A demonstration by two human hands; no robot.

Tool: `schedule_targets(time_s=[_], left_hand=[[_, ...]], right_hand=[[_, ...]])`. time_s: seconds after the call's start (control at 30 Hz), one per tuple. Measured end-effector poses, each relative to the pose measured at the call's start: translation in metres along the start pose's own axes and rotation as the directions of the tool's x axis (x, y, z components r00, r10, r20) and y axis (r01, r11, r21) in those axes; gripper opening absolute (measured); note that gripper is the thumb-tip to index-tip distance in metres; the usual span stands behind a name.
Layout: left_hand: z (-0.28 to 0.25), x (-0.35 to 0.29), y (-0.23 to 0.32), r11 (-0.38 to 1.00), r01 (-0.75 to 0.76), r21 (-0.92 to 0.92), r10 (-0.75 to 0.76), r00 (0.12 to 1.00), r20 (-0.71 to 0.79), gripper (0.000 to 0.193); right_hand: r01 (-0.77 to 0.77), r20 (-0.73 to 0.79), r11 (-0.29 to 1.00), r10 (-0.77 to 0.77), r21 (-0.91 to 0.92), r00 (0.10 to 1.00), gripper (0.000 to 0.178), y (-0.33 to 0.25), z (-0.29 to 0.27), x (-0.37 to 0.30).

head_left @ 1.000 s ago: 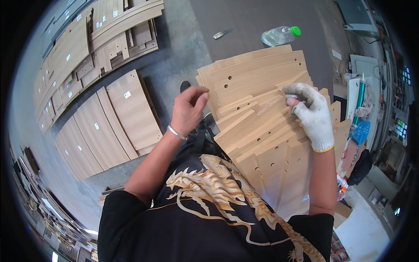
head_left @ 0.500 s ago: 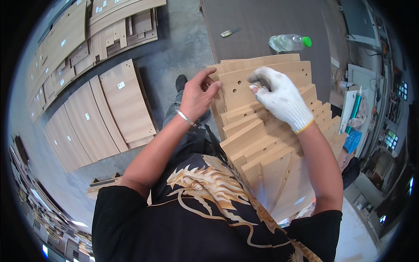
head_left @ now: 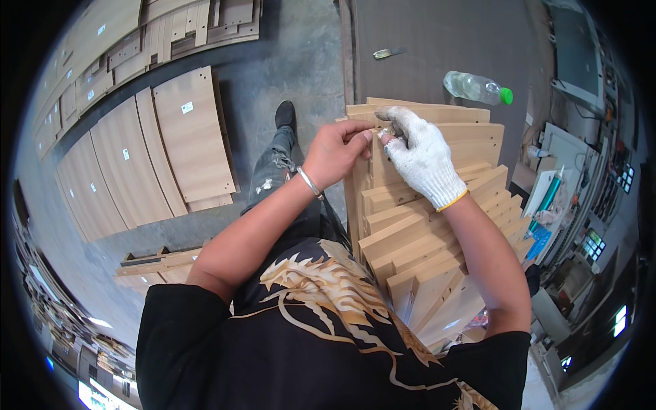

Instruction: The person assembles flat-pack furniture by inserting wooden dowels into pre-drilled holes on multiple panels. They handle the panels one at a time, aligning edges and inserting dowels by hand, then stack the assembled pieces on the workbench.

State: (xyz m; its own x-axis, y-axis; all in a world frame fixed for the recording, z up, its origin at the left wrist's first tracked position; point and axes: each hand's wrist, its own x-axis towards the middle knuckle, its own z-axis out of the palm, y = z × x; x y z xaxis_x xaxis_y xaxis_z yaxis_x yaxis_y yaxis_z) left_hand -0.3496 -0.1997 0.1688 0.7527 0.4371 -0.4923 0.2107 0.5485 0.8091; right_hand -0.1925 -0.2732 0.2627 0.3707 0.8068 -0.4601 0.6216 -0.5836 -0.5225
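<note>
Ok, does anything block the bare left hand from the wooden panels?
Nothing visible does: the left hand is at the left edge of the wooden panels. The gloved right hand is beside it; the plastic bottle lies beyond.

A dark brown tabletop (head_left: 437, 37) carries a fanned pile of pale wood panels (head_left: 444, 236), a clear bottle (head_left: 470, 87) with a green cap, tipped on its side, and a small pale-handled tool (head_left: 384, 53). At left, label-bearing panels (head_left: 195, 143) sit stacked above the grey floor (head_left: 311, 61), their supports hidden.
</note>
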Motion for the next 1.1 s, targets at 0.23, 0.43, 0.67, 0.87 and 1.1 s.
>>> schedule_targets(time_s=[0.23,0.43,0.67,0.87,1.1], left_hand=[[-0.008,0.004,0.014,0.988,0.149,0.037,-0.152,0.983,0.105,0.032],[-0.012,0.008,0.02,0.978,0.168,0.122,-0.186,0.969,0.162,0.025],[-0.014,0.007,0.019,0.984,0.15,0.096,-0.165,0.97,0.18,0.021],[-0.012,0.006,0.01,0.989,0.147,0.024,-0.149,0.972,0.181,0.028],[-0.014,0.006,0.007,0.99,0.137,0.021,-0.139,0.978,0.154,0.037]], right_hand=[[0.054,0.032,0.995,-0.052,-0.083,0.998,0.023,-0.002,0.004,0.002],[0.14,0.051,0.966,-0.132,-0.219,0.99,0.019,-0.009,0.005,0.002],[0.227,0.109,0.91,-0.201,-0.348,0.973,0.017,-0.013,0.006,0.007],[0.175,0.049,0.882,-0.172,-0.437,0.984,0.022,-0.015,0.009,0.017],[-0.272,0.089,0.863,0.259,0.426,0.962,0.016,-0.015,-0.024,0.017]])
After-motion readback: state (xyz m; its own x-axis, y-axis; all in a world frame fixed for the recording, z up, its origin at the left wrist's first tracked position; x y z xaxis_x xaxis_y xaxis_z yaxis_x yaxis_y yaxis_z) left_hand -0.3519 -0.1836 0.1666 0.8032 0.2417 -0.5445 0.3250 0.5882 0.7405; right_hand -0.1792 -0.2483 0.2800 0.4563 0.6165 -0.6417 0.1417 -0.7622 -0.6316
